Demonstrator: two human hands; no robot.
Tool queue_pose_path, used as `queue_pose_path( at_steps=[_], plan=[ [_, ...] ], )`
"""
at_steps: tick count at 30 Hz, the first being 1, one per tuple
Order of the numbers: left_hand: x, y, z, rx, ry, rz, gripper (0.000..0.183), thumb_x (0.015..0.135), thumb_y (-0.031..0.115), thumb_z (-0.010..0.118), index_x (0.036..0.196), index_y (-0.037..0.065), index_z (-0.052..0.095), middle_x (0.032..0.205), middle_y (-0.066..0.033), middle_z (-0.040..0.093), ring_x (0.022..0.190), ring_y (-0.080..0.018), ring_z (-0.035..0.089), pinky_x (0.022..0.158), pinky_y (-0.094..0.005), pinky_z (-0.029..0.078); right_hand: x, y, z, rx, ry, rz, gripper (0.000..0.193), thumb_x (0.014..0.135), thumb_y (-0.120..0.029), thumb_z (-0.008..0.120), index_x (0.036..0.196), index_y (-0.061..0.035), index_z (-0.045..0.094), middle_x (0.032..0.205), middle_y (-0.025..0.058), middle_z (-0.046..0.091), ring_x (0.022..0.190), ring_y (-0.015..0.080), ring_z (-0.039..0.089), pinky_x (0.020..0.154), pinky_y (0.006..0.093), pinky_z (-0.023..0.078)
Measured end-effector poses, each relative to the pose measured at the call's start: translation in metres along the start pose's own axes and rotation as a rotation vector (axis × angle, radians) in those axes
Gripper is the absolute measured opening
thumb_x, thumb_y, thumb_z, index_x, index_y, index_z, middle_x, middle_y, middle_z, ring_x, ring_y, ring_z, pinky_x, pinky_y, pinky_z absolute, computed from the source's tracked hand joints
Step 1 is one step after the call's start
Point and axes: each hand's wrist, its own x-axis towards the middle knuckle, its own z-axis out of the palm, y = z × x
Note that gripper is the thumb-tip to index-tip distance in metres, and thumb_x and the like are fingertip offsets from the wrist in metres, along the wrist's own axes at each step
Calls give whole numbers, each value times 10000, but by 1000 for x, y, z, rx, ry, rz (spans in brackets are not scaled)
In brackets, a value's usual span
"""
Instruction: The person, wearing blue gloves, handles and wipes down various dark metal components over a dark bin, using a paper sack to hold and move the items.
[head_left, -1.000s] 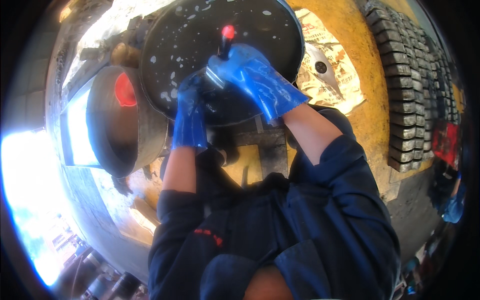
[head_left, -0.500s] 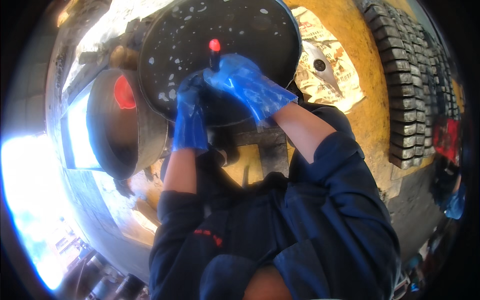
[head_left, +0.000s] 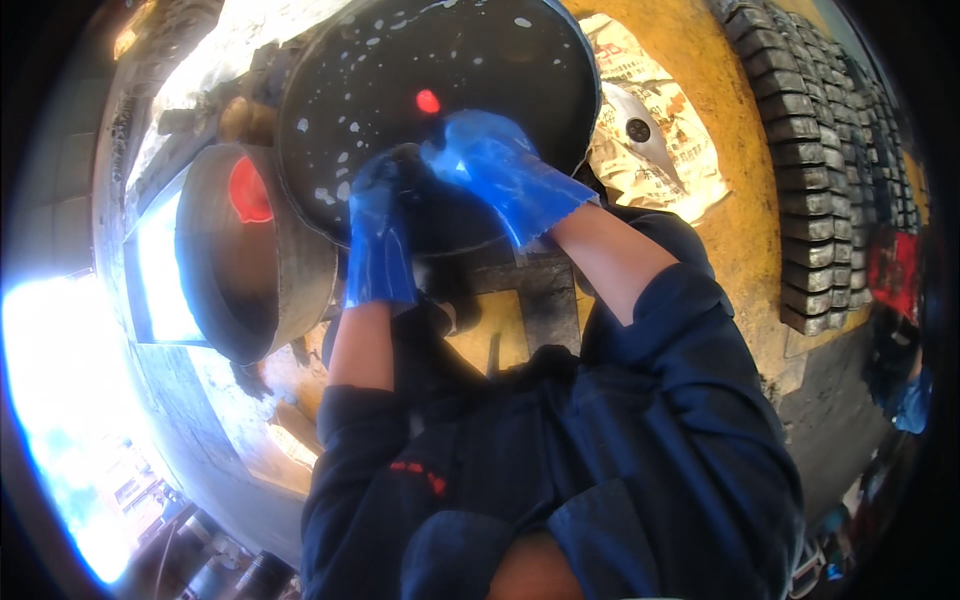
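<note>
I see my right hand (head_left: 482,148) curled around a red-ended tool (head_left: 428,101) over a white-flecked dark round surface (head_left: 510,70). Left hand (head_left: 376,185) near it; opening and hold, cannot tell.

Daylight glared blown-out white between eight and nine o'clock, with another washed-out patch at eleven. Blue gloves (head_left: 490,155) caught highlights; the dark jacket (head_left: 500,420) lay shadowed. Edges bowed, blurring toward four o'clock.
</note>
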Motion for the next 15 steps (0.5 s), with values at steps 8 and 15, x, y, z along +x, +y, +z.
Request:
queue_pose_path(
  at_steps=[8,15],
  plan=[
    [14,7,-16,-20,17,-53,285,982,147,658,1232,18,699,1113,-128,735,903,-244,720,708,-363,614,-10,0,-11,28,38,-62,371,943,-433,596,1057,-127,770,1030,141,760,983,351,729,869,472,585],
    [16,-9,-7,-198,156,-108,250,1005,108,629,1202,-29,701,1098,-161,725,931,-258,723,780,-313,622,2,14,13,96,122,-141,322,950,-389,615,1088,-124,735,1040,150,751,1004,349,714,872,451,575]
  ],
)
